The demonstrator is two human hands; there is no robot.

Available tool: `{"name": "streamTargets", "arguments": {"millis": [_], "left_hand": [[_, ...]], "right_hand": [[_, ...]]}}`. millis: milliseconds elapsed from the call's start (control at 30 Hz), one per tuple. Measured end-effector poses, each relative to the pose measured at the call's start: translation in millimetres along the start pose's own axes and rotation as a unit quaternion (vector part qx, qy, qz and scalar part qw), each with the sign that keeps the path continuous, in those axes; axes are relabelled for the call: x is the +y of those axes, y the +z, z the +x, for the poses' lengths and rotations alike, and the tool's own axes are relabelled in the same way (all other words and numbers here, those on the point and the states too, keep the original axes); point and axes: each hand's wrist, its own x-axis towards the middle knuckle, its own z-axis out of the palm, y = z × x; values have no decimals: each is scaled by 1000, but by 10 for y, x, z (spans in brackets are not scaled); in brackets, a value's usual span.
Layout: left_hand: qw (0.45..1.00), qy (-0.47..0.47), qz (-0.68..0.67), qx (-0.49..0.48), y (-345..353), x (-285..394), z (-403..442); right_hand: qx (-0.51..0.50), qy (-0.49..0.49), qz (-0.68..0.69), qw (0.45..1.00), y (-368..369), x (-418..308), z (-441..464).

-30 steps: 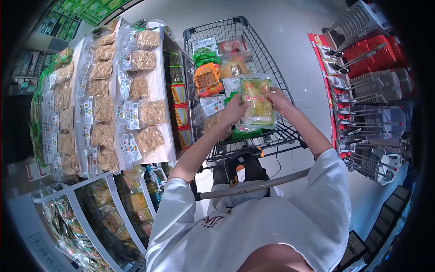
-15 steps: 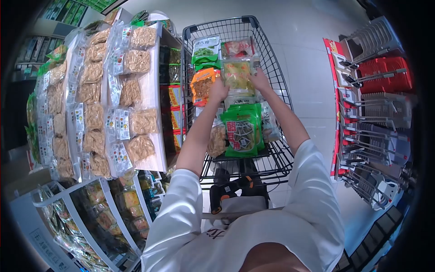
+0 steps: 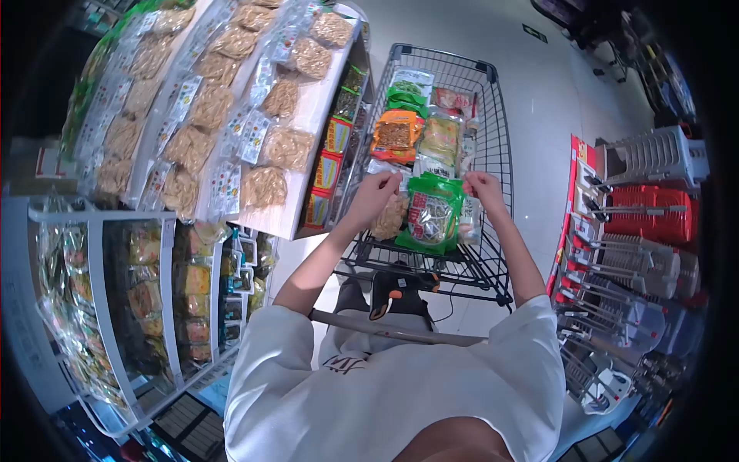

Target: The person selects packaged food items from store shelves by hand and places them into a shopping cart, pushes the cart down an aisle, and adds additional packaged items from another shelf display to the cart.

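My left hand [image 3: 376, 195] has its fingers curled just left of the top of a green bag [image 3: 433, 217] with a clear window. On the other side, my right hand [image 3: 484, 190] is pinched by the bag's upper right corner. Whether either hand grips the bag I cannot make out. The bag lies in the near part of a black wire shopping cart [image 3: 504, 115]. Beyond it are an orange bag [image 3: 396, 135], a clear pack with yellowish contents [image 3: 441, 138], a green-and-white bag [image 3: 409, 91] and a red-and-white pack [image 3: 454, 101]. A tan dried-food pack [image 3: 389, 219] lies below my left hand.
At left, a wooden display shelf [image 3: 304, 127] bears many tan dried-food packs [image 3: 289, 148]. White racks [image 3: 165, 269] of packaged food stand nearer. On the right hang grey and red plastic goods [image 3: 650, 213] along a red-edged display. Pale floor [image 3: 531, 92] lies between cart and display.
Both hands have drawn back from beside the yellowish pack toward the top of the green bag. My view has turned, so the cart appears farther right and the left shelf larger.
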Motion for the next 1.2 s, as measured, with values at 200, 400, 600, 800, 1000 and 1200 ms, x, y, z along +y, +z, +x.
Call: {"name": "streamTargets", "arguments": {"millis": [200, 400, 600, 800, 1000, 1200], "left_hand": [[974, -66, -164, 140, -789, -195, -1561], [948, -24, -115, 296, -1517, -509, -2553], [883, -3, -81, 463, -2543, -863, -3086], [676, 76, 89, 728, -4179, -1255, -3282], [642, -79, -78, 759, -5084, -1684, -3249], [675, -130, 15, 726, -5408, -2007, -3174]], "right_hand": [[-61, -34, -27, 997, 864, -667, -928], [-258, -85, -117, 955, 2460, -1164, -1479], [-418, -183, -165, 874, 4517, -1341, -1639], [-488, -292, -167, 806, 6635, -1478, -1578], [-362, -383, -282, 802, 8247, -1408, -1170], [-400, -425, -285, 760, 8960, -721, -532]]}}
